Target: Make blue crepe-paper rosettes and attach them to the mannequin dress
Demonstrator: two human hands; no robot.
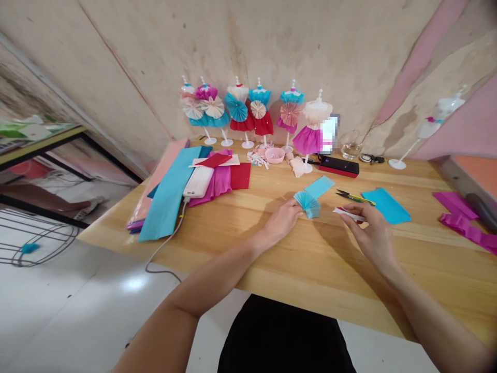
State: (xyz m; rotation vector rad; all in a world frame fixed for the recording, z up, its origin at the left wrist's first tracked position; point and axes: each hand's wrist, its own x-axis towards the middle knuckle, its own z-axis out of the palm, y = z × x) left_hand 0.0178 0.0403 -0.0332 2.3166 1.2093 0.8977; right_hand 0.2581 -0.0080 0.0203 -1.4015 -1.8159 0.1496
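Observation:
My left hand (282, 219) pinches a pleated blue paper fan (308, 203) against the wooden table (248, 243). My right hand (370, 228) is closed on a small white and red strip (345, 213), held just above the table. Yellow-handled scissors (354, 196) lie just beyond my right hand. A flat blue paper piece (320, 186) lies behind the fan, and a larger blue sheet (386, 204) lies to the right of the scissors.
Several small mannequins in paper dresses (248, 111) stand along the wall. Blue, pink and red paper sheets (174, 186) with a white power bank (199, 181) lie at left. A black and red box (338, 166), a pink bowl (275, 155) and magenta strips (462, 217) are also there.

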